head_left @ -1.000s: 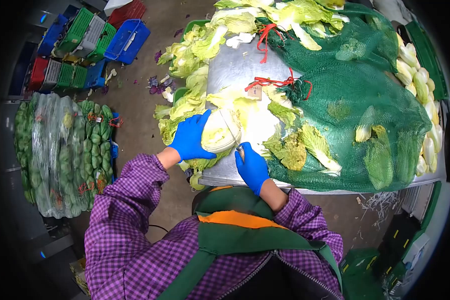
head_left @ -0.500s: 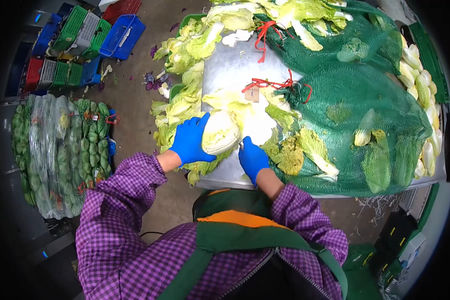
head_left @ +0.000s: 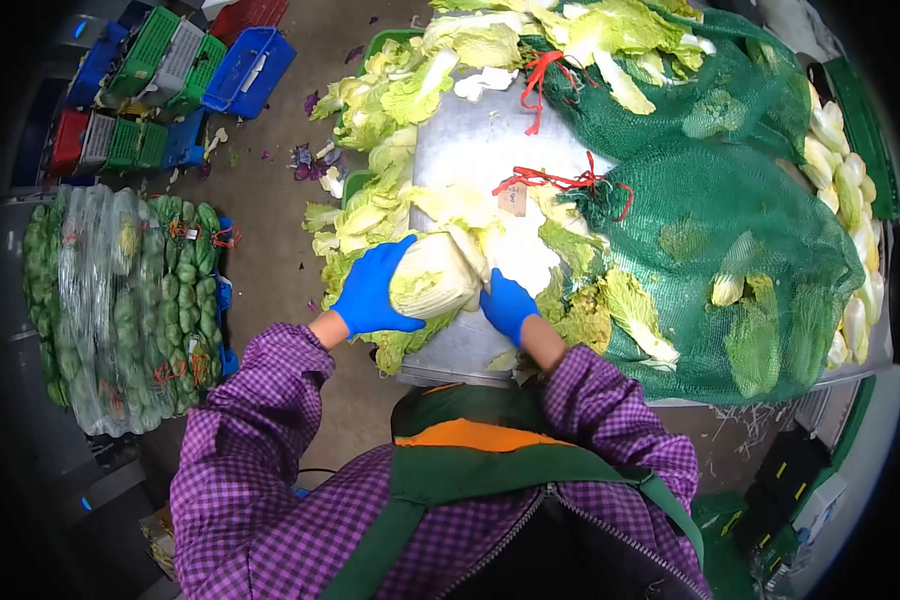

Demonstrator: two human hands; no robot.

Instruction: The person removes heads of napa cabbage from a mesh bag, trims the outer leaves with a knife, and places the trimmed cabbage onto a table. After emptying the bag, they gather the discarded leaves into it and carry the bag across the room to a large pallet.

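Observation:
A pale, trimmed cabbage head is held above the near left part of the metal table. My left hand, in a blue glove, grips it from its left side. At its right end is my right hand, also gloved in blue, with its fingers curled; what they hold is too small to make out. Loose cabbage leaves lie along the table's left edge. Just right of my right hand rests a yellowed leaf.
Green mesh sacks with red ties cover the table's right side, and more cabbages lie beyond. On the left stand stacked crates and a wrapped stack of green vegetables. Leaf scraps dot the floor.
The cabbage head has turned and tilted in my left hand, so more of its pale side shows. My left hand has shifted slightly left and remains on it. A leaf at its right end now stands out.

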